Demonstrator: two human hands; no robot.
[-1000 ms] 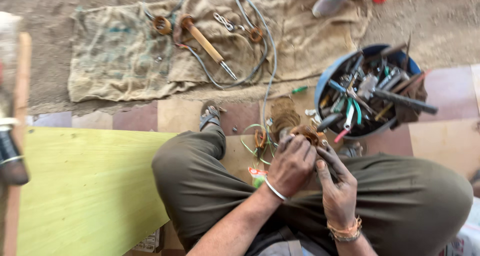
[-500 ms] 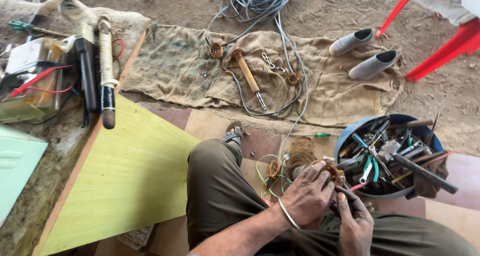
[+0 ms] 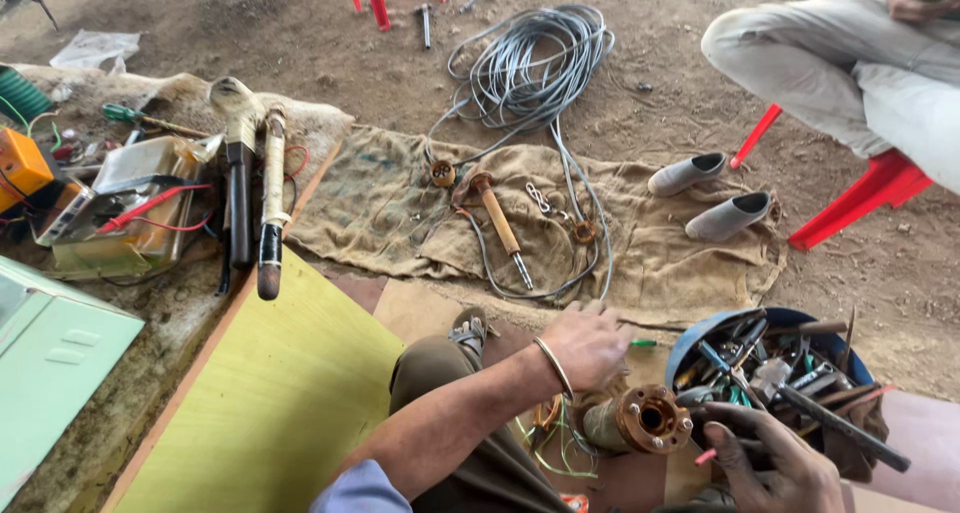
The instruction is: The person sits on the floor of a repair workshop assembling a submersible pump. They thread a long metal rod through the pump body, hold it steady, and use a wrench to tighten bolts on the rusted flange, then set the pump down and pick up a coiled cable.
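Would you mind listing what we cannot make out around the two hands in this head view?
- Left hand: its fingertips and whatever they touch are hidden behind the hand itself.
- Right hand: cut off by the bottom edge; its grip on the red-handled tool is unclear.
- Rusty flanged part: its far end is hidden under the left hand.
- Blue tub: individual tools are too tangled to separate.

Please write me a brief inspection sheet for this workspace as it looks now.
Surface: dirt floor, burlap sack, yellow board.
Job's things: rusty flanged part with wires, under left hand.
Clutter: blue tub of tools, screwdriver, grey shoes.
Hands: left hand rests on the part; right hand grips a tool at the tub.
Cables: grey coil.
Surroundings: seated person on red chair.
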